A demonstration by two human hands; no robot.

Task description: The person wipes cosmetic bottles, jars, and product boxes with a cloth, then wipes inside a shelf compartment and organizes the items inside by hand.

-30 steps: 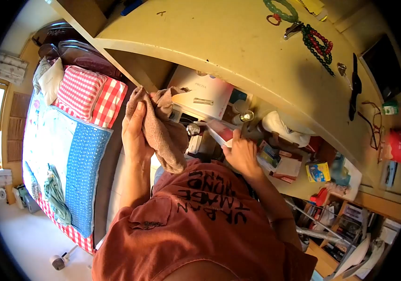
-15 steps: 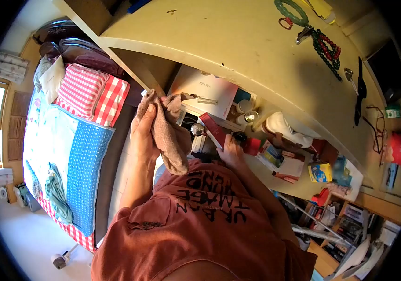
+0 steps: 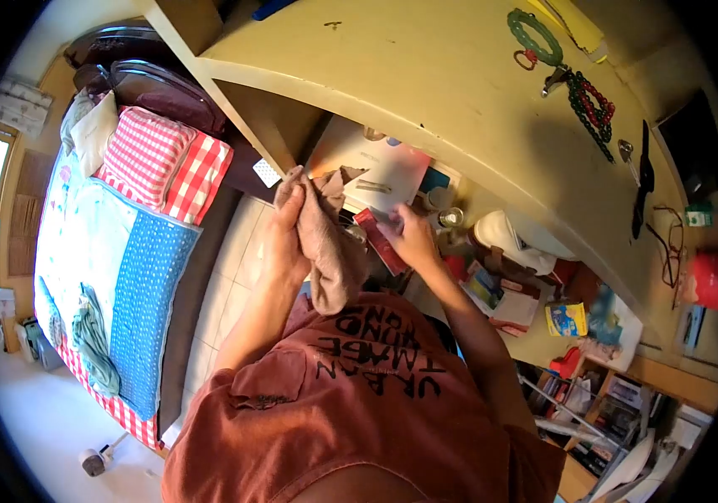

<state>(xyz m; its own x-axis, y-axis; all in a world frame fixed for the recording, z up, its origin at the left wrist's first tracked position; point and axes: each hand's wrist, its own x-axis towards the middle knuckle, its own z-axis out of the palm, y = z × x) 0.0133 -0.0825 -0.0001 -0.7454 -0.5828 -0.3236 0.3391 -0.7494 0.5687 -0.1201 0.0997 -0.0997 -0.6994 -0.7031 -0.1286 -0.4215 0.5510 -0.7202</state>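
Note:
A brown cloth is bunched in my left hand, which is closed round its upper end with the thumb on top. The cloth hangs down in front of my shirt. My right hand is over the drawer space beneath the desk, beside a long red box. Its fingers are spread, and I see nothing held in them. I cannot tell whether the fingertips touch the box. Farther in lies a white-and-orange box, and a glass jar stands to the right of my right hand.
The yellowish desktop juts out above the drawer space; a green bracelet, beads and glasses lie on it. On the right are a yellow packet and a shelf of books. A bed stands at left.
My right hand has moved inward and up, away from a dark round object that no longer shows. My left hand still holds the cloth, now slightly farther right and lower. The view has shifted a little.

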